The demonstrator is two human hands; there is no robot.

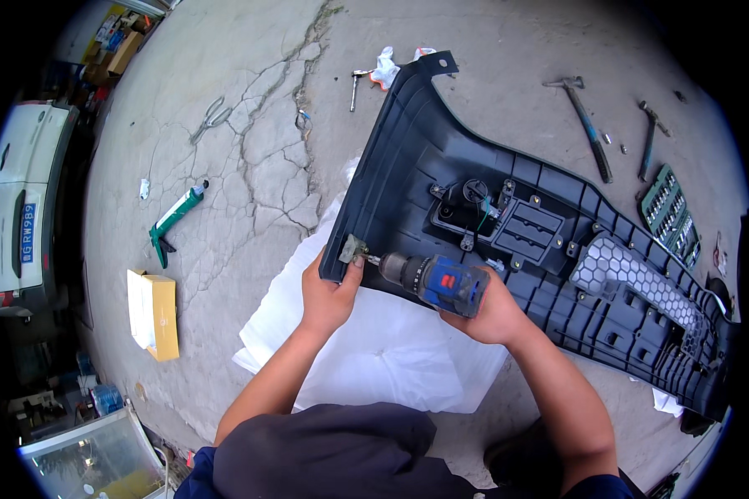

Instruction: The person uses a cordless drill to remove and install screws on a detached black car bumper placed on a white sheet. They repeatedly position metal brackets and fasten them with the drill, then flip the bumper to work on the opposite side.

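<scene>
I see soft, even daylight around the black panel [528, 233], brightest on white sheeting [374, 366] beneath it, dim shade far left of it, outer edges bowed.

From here I can't see the drill's [449, 281] grip, hidden by the right hand [493, 309]. The left hand's [329, 295] fingers vanish under the black panel [549, 279]. At nine o'clock, the dark rim cuts off my view of the white vehicle [25, 179].
</scene>
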